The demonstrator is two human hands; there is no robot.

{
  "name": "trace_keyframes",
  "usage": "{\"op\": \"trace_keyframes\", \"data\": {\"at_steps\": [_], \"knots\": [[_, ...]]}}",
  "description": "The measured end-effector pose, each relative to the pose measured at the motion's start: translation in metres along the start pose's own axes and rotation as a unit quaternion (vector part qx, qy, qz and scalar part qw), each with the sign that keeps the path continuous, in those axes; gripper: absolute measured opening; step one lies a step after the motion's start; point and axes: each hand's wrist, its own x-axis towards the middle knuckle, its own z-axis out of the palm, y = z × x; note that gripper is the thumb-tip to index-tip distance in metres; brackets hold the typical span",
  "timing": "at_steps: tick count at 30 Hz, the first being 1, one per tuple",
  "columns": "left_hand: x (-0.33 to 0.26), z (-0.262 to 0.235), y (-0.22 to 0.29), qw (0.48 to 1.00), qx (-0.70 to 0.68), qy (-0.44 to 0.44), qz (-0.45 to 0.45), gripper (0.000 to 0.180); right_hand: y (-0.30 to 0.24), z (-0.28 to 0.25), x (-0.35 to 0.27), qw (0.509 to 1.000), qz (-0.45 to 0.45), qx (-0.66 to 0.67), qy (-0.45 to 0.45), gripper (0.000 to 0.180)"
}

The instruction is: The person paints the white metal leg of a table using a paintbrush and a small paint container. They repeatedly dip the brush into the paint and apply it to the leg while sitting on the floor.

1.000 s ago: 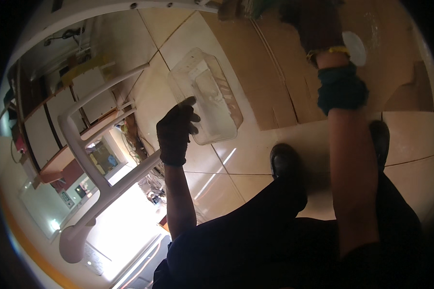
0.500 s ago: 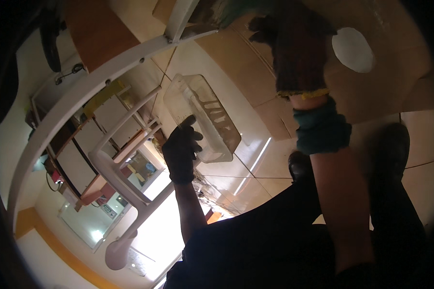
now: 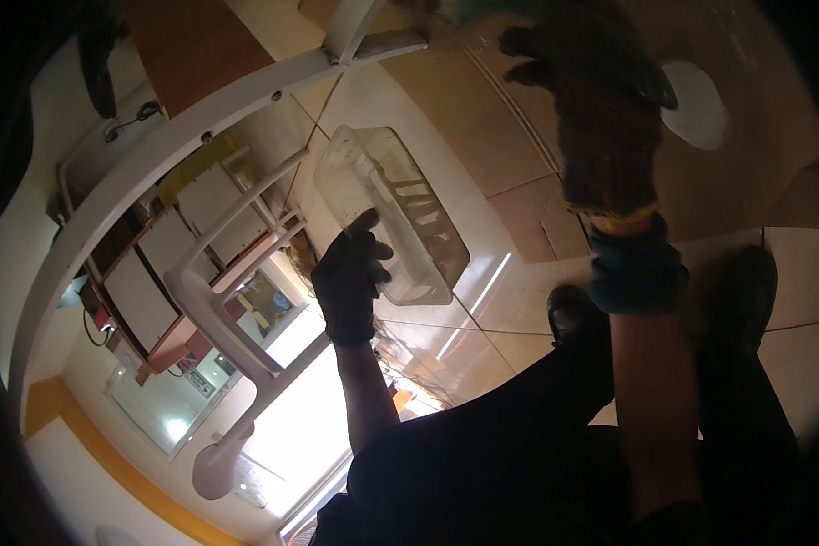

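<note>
Gloved hands at a clear bin over a tiled floor

The left hand [image 3: 350, 278] grips the near edge of the clear bin [image 3: 396, 214]. The right hand [image 3: 601, 118], gloved too, is raised well to the bin's right. White chair legs [image 3: 218, 309] stand left of the bin; dark shoes [image 3: 573, 314] rest on the floor [image 3: 510, 182] below it.

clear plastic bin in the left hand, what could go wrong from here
1. The left hand holds the clear plastic bin alone by one rim, out over the tiled floor; it could tip or slip from the glove.
2. The white frame sits close beside the bin, which might knock it.
3. The right hand is raised away, so no second support.
</note>
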Motion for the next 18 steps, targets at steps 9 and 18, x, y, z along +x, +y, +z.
{"op": "trace_keyframes", "data": {"at_steps": [9, 18], "knots": [[-0.008, -0.005, -0.017, 0.996, -0.090, -0.023, 0.003, 0.031, -0.009, -0.026, -0.009, 0.981, 0.046, -0.102, -0.160, 0.031], [-0.019, -0.010, -0.015, 0.993, -0.113, -0.014, -0.017, 0.028, 0.009, -0.036, -0.015, 0.883, -0.117, -0.249, -0.380, 0.036]]}}
